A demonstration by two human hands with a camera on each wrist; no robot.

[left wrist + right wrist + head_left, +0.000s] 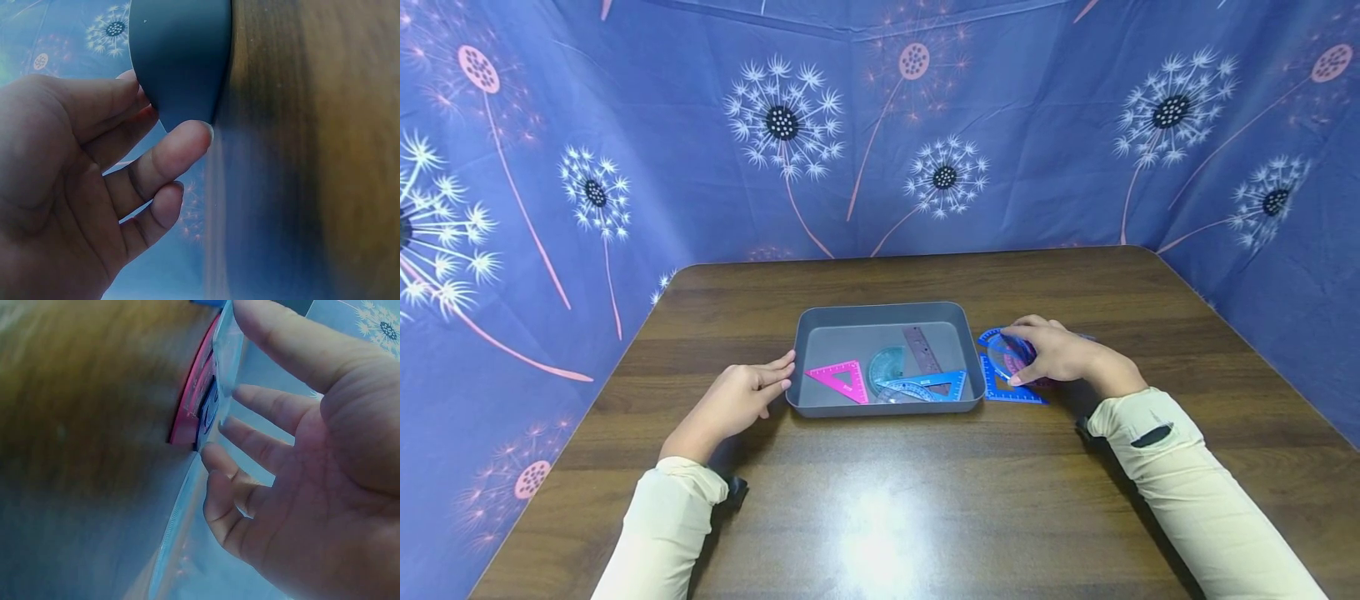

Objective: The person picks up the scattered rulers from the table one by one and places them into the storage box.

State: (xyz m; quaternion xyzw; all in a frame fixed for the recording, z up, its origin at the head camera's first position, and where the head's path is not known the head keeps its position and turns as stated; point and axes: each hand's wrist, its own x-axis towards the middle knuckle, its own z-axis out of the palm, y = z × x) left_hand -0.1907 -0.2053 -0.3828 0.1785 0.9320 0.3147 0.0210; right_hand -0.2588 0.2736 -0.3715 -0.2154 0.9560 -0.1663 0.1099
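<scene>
The fingertips of my left hand [733, 408] touch the left end of a grey tray [887, 411], fingers fairly straight. Against that end wall in the left wrist view, the left fingers [178, 153] rest along the outside. Right of the tray, my right hand [1063, 350] spans a clear protractor [226, 353], holding its edges between thumb and fingertips. Under it lie a blue set square [1000, 392], a pink protractor [187, 415] and another blue piece [988, 336], partly hidden by the hand.
Inside the tray lie a pink set square [850, 387], a teal protractor [883, 367], a dark ruler [922, 350], a blue set square [955, 385] and a clear blue protractor [910, 389]. Everything rests on a brown wooden table [775, 517]. A blue flowered cloth [865, 125] hangs behind.
</scene>
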